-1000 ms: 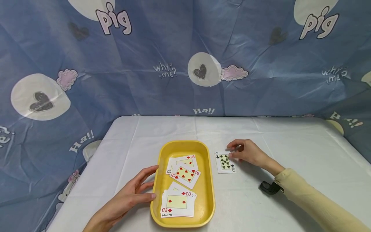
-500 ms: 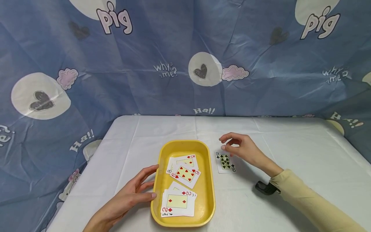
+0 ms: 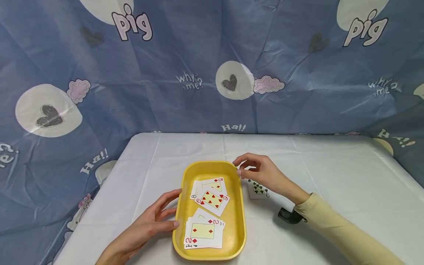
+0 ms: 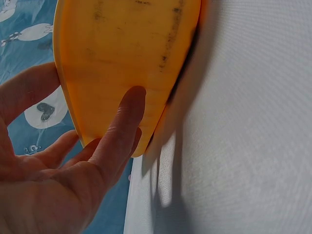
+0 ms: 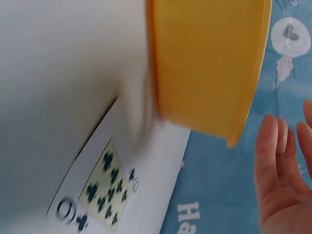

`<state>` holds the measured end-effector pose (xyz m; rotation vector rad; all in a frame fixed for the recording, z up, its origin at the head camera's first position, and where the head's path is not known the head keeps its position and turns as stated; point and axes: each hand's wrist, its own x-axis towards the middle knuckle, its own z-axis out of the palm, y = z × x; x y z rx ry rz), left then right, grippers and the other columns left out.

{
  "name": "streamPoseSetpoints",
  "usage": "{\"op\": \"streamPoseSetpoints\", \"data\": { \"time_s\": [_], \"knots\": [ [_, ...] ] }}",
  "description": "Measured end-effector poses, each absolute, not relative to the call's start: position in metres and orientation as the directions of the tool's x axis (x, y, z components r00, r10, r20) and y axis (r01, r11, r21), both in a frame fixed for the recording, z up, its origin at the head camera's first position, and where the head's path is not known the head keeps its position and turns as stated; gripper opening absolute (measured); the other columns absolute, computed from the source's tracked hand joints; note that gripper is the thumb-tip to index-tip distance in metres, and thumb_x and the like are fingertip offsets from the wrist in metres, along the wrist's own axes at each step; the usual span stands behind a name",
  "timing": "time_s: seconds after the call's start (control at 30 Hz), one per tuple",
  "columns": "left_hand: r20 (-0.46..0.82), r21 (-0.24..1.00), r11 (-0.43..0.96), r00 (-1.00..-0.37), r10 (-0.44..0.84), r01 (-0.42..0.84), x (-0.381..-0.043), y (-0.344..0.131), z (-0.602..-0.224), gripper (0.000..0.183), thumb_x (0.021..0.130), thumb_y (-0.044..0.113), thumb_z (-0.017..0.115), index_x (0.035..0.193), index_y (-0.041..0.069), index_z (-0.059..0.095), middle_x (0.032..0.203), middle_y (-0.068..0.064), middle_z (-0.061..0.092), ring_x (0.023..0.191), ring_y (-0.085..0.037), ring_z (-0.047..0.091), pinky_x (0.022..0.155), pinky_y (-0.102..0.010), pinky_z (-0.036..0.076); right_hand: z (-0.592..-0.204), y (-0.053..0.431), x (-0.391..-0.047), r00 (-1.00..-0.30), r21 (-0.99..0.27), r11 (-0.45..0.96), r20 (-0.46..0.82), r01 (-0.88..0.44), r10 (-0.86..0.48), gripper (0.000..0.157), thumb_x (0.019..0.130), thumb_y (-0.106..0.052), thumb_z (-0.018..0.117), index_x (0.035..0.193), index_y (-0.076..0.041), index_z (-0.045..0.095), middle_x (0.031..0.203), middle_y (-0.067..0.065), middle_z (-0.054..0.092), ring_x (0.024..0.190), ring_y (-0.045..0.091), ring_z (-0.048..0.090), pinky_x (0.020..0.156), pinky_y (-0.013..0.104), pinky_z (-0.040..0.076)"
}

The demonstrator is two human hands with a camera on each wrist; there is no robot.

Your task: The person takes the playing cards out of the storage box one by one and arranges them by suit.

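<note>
Both your hands pinch nothing: left hand spread against the left side of the yellow tray, right hand loosely bent, nearer the nine of clubs just right of the tray.

1. A white-covered bench is stretching across the lower part of the head view, its far corners rounding off and creases running over its cover.
2. A blue cloth is hanging behind the bench — wrinkling, and showing along the left side too.
3. Pale "pig" lettering is appearing twice near the top, left and right.
4. A pale disc is framing a dark heart mid-cloth, with a pink cloud sitting just beside it.
5. A larger disc is showing at left.
6. "Ha!!" lettering is repeating lower down — left, middle and right.
</note>
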<state>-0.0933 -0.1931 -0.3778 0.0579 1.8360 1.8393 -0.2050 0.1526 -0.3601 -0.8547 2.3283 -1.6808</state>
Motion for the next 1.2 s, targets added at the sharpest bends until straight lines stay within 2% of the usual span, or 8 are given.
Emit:
{"op": "streamPoseSetpoints", "data": {
  "time_s": [0.13,0.27,0.67,0.8,0.93,1.1,1.2],
  "knots": [
    [-0.336,0.940,0.080,-0.859,0.387,-0.332,-0.094,-0.193,-0.378,0.077,0.089,0.013,0.072,0.153,0.023,0.031,0.160,-0.004,0.017,0.139,-0.033,0.036,0.094,-0.041,0.049,-0.359,0.141,-0.203,-0.793,-0.904,0.180,0.228,-0.388,-0.565,0.022,0.092,-0.012,0.071,0.113,-0.010,0.068,0.115,0.008,0.065,0.100,0.023,0.063,0.083,0.037,0.055],
    [-0.335,0.941,0.080,-0.860,0.385,-0.330,-0.094,-0.193,-0.378,0.077,0.089,0.013,0.072,0.153,0.023,0.031,0.160,-0.004,0.017,0.139,-0.033,0.035,0.094,-0.042,0.050,-0.359,0.129,-0.204,-0.756,-0.894,0.169,0.234,-0.414,-0.611,0.022,0.092,-0.011,0.071,0.113,-0.014,0.068,0.114,0.002,0.065,0.101,0.020,0.062,0.087,0.036,0.053],
    [-0.338,0.939,0.074,-0.855,0.394,-0.337,-0.094,-0.194,-0.378,0.076,0.090,0.013,0.072,0.153,0.024,0.030,0.160,-0.004,0.018,0.140,-0.034,0.033,0.094,-0.042,0.050,-0.361,0.104,-0.211,-0.671,-0.899,0.203,0.123,-0.387,-0.732,0.028,0.092,-0.014,0.071,0.119,-0.016,0.066,0.110,0.013,0.066,0.102,0.017,0.061,0.090,0.036,0.051],
    [-0.340,0.938,0.075,-0.856,0.391,-0.338,-0.093,-0.195,-0.378,0.076,0.090,0.013,0.071,0.153,0.024,0.030,0.160,-0.004,0.018,0.140,-0.034,0.034,0.094,-0.042,0.050,-0.361,0.094,-0.218,-0.611,-0.888,0.208,0.098,-0.411,-0.786,0.031,0.092,-0.015,0.071,0.122,-0.010,0.065,0.116,0.014,0.065,0.105,0.019,0.062,0.091,0.036,0.052],
    [-0.342,0.937,0.072,-0.854,0.393,-0.342,-0.093,-0.194,-0.378,0.076,0.090,0.013,0.071,0.153,0.024,0.030,0.160,-0.004,0.018,0.140,-0.034,0.034,0.094,-0.042,0.050,-0.364,0.084,-0.229,-0.535,-0.877,0.205,0.067,-0.434,-0.842,0.034,0.092,-0.011,0.071,0.124,-0.003,0.064,0.122,0.014,0.063,0.110,0.027,0.061,0.092,0.035,0.051],
    [-0.339,0.937,0.064,-0.853,0.396,-0.343,-0.094,-0.194,-0.378,0.076,0.090,0.012,0.071,0.153,0.025,0.031,0.160,-0.003,0.019,0.139,-0.033,0.035,0.093,-0.042,0.050,-0.366,0.075,-0.238,-0.463,-0.858,0.242,-0.006,-0.453,-0.886,0.037,0.089,-0.004,0.072,0.125,-0.004,0.064,0.125,0.012,0.062,0.116,0.030,0.057,0.094,0.037,0.050],
    [-0.331,0.940,0.060,-0.855,0.399,-0.336,-0.095,-0.195,-0.378,0.076,0.089,0.012,0.072,0.152,0.025,0.032,0.160,-0.002,0.018,0.139,-0.032,0.036,0.093,-0.043,0.050,-0.364,0.071,-0.241,-0.427,-0.842,0.287,-0.076,-0.456,-0.901,0.045,0.085,0.000,0.074,0.128,-0.007,0.063,0.129,0.009,0.060,0.119,0.028,0.055,0.096,0.035,0.049]
  ]
}}
